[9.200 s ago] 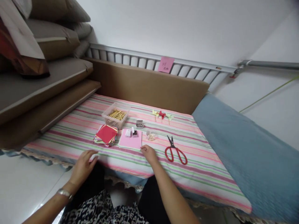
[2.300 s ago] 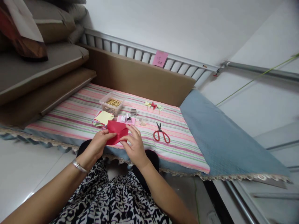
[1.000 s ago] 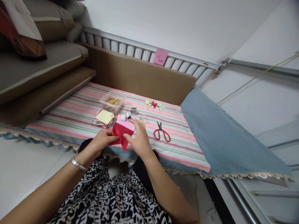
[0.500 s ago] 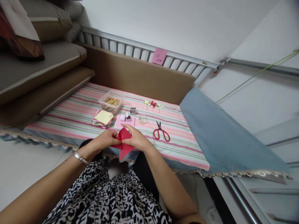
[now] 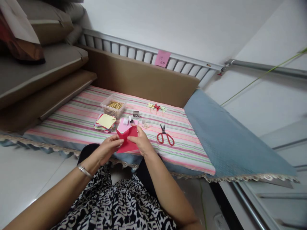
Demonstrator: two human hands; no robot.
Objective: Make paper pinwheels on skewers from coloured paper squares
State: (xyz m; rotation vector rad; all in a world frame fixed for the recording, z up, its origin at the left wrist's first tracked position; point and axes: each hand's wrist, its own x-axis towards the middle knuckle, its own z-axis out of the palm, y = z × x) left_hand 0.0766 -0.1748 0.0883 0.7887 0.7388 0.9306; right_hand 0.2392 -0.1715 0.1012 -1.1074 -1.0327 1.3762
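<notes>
Between both hands, above the front edge of the striped cloth, is a sheet of red paper [image 5: 129, 145] with creases and raised corners. My left hand [image 5: 110, 147] pinches its left side between thumb and fingers. On the right side my right hand [image 5: 142, 140] grips the paper, its thumb lying across the front. Just beyond the hands lies a pink paper stack [image 5: 123, 127] with small boxes on it. A pile of coloured paper squares [image 5: 106, 122], yellow on top, sits to its left. Red-handled scissors [image 5: 165, 135] lie to the right with the blades parted.
A clear plastic box of wooden sticks [image 5: 115, 104] stands behind the paper pile. Nearby are a small open box [image 5: 136, 114] and a little tub [image 5: 145, 123] with pale bits spilling out. Three paper pinwheels [image 5: 157, 107] lie farther back, before a brown board [image 5: 139, 75].
The red paper has gone from a folded, pointed shape to a more opened-out sheet. My right hand has shifted its hold to the sheet's right side; the view has moved slightly.
</notes>
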